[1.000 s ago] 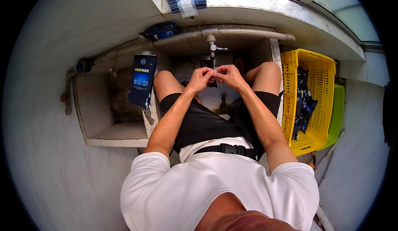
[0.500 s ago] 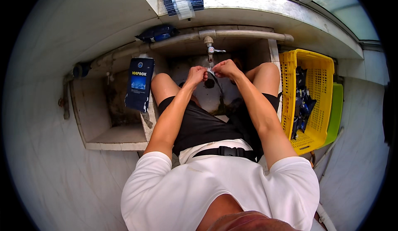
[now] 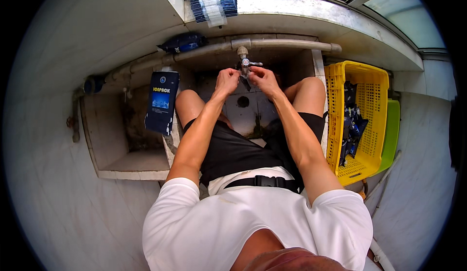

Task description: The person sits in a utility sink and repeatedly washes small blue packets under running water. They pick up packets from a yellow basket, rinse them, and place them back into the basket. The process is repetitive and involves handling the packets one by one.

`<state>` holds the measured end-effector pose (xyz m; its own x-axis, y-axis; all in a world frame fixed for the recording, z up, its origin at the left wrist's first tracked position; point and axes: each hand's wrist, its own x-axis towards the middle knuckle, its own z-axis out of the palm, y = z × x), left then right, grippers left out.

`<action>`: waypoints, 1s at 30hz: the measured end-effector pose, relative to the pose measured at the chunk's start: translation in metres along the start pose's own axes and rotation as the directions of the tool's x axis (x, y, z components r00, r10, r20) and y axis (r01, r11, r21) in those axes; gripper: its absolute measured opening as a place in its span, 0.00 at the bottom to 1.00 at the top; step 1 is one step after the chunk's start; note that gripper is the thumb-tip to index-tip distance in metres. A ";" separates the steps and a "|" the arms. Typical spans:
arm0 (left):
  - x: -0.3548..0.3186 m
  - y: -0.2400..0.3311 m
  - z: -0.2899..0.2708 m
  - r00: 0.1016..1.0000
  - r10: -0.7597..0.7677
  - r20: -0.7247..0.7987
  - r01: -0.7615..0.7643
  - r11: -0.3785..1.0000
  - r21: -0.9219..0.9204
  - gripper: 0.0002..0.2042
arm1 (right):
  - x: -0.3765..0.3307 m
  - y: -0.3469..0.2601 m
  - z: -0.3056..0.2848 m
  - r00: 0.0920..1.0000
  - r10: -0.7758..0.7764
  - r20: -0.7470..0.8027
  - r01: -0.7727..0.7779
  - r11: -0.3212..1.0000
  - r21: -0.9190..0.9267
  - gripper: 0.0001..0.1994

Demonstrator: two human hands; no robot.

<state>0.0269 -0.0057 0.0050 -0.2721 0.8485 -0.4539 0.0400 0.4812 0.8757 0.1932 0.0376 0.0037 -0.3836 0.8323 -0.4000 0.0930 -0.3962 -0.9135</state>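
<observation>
A dark, thin ice pack pouch [image 3: 247,85] is stretched between my two hands, right under the tap's spout [image 3: 244,69]. My left hand [image 3: 227,81] pinches its left side, and my right hand [image 3: 264,81] pinches its right side. Both sets of fingers are closed and raised over the tiled sink basin [image 3: 234,118], between my knees. Most of the pouch is seen nearly edge-on, so its front is hidden. Whether water is running into it I cannot tell.
Flat dark-blue ice packs [image 3: 162,101] lie on the left basin divider. A bundled stack [image 3: 213,1] rests on the ledge, and a plump pouch [image 3: 182,42] sits by the pipe [image 3: 287,43]. At right, a yellow crate [image 3: 372,125] holds several dark pouches; a green bin [image 3: 393,135] stands beside it.
Both hands have moved up and away from me, closer to the tap. The dark pouch between them has come up too, and the drain hole is now in plain sight.
</observation>
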 end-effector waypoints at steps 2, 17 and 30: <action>0.006 -0.011 -0.007 1.000 -0.023 -0.006 0.023 0.999 -0.038 0.11 | -0.012 0.002 0.018 0.968 -0.251 -0.022 0.205 0.837 -0.507 0.20; 0.061 -0.079 0.021 0.992 0.103 -0.073 -0.105 0.994 -0.029 0.33 | -0.033 -0.025 0.035 0.921 -0.389 -0.010 0.216 0.532 -0.819 0.10; 0.052 -0.075 0.027 0.999 -0.053 -0.010 0.053 0.996 0.071 0.42 | -0.025 -0.017 0.028 0.916 -0.401 -0.019 0.224 0.550 -0.804 0.10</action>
<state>0.0354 0.0088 -0.0884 -0.2839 0.8197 -0.4975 0.0932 0.5400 0.8365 0.1759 0.0129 0.0313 -0.3710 0.9286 -0.0015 0.7041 0.2802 -0.6525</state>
